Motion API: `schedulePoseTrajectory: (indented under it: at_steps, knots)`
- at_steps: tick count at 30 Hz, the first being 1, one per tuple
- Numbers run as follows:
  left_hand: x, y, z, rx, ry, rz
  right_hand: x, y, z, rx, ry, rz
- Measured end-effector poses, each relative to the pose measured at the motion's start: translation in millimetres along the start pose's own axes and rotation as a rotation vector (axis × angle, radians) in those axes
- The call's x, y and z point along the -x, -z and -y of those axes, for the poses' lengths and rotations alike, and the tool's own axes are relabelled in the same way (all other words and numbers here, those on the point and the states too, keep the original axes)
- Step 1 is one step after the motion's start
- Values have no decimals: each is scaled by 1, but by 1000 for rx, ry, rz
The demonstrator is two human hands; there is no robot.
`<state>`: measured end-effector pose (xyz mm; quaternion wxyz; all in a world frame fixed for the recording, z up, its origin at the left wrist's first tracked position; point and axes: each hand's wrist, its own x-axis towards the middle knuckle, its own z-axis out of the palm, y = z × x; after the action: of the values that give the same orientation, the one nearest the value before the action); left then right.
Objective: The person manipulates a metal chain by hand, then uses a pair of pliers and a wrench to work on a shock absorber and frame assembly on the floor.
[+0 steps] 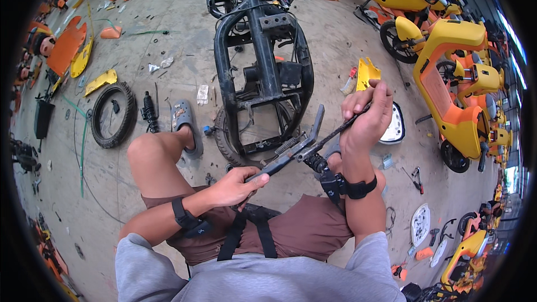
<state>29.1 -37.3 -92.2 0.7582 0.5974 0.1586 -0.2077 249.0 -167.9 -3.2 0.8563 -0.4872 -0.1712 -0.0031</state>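
My left hand point(238, 188) is closed around the lower end of a dark grey metal kickstand point(278, 162), which slants up to the right above my lap. A coil spring point(288, 145) lies along its side, and a bent arm sticks up at its far end. My right hand point(366, 113) is raised, fingers curled on a thin dark rod point(335, 132). This rod runs down to the kickstand's far end; whether the two are joined I cannot tell. Just ahead stands a black scooter frame point(263, 50), with a tyre point(225, 140) under its near end.
At the left lie a loose tyre point(94, 120) and a shock absorber point(149, 111). Yellow and orange scooters point(447, 89) line the right side. Pliers point(417, 179), a white oval panel point(420, 223) and a yellow plastic piece point(367, 71) lie on the concrete floor.
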Motion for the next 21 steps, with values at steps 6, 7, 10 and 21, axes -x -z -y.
schedulePoseTrajectory:
  at_steps: [6,7,10,21]
  knots:
    - [-7,-1,5,7,-87,187,18,-19,34,-139,-47,237]
    - [-7,-1,5,31,-96,215,22,-25,39,-148,-67,297]
    - [-6,0,-2,-101,-46,169,23,-39,59,-182,-188,473]
    - [19,5,-5,-29,-65,189,18,-60,64,-110,-424,279]
